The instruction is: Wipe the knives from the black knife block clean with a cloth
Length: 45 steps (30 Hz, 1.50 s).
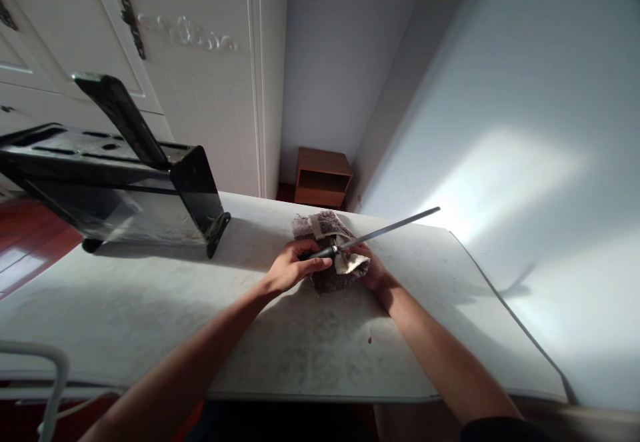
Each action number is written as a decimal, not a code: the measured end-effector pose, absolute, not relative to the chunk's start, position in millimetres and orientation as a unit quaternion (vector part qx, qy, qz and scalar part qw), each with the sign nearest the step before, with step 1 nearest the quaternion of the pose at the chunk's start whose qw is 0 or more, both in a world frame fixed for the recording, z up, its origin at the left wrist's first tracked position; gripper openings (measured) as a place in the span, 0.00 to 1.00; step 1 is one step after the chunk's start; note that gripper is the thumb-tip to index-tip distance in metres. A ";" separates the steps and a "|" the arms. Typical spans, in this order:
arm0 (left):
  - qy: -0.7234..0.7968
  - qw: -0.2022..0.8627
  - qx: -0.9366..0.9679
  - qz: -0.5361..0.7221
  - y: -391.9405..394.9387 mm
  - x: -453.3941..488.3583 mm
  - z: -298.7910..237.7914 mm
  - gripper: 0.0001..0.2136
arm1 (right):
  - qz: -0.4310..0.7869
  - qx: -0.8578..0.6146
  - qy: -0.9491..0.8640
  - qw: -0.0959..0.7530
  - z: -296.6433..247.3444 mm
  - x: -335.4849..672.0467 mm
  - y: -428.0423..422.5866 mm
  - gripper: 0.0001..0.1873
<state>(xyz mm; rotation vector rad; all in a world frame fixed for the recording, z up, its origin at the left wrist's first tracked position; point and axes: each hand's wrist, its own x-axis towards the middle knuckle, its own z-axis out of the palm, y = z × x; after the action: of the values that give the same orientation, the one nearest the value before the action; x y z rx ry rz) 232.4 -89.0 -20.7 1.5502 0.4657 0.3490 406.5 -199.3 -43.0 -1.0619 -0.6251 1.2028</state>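
My left hand (293, 267) is closed around the black handle of a honing rod (390, 229). The long grey metal rod points up and to the right, over the table's far edge. A fuzzy brown-grey cloth (333, 283) with a pale patch lies bunched under the handle. My right hand (371, 269) is wrapped round the cloth's right side, close below the rod. Its fingers are mostly hidden behind the cloth and the rod.
On the left of the white table (280, 349) stands a black knife block (193, 182) with clear sides, a black handle (123, 119) rising from it. White cabinets (210, 109) rise behind. A wall (525, 162) borders the right; a brown wooden nightstand (324, 155) stands beyond.
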 end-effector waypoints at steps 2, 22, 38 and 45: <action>0.188 0.692 0.689 0.108 -88.5 231.6 -20.8 0.16 | 0.530 -0.459 -0.284 0.654 -43.4 405.5 -201.0 0.07; 0.108 0.746 0.658 -0.001 -77.9 233.2 -22.9 0.17 | 0.545 -0.413 -0.272 0.677 -38.2 406.8 -200.5 0.16; 0.119 0.751 0.649 -0.006 -75.5 234.1 -26.0 0.17 | 0.534 -0.428 -0.289 0.669 -44.9 408.6 -199.1 0.13; 0.103 0.744 0.659 -0.038 -74.3 234.2 -26.8 0.16 | 0.589 -0.422 -0.342 0.598 -47.5 424.1 -207.2 0.19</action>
<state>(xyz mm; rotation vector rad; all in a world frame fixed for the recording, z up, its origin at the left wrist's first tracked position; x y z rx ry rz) 234.2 -74.3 -26.8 1.4445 0.2257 -0.0824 424.1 -207.2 -47.5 -0.9802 -0.7942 1.3672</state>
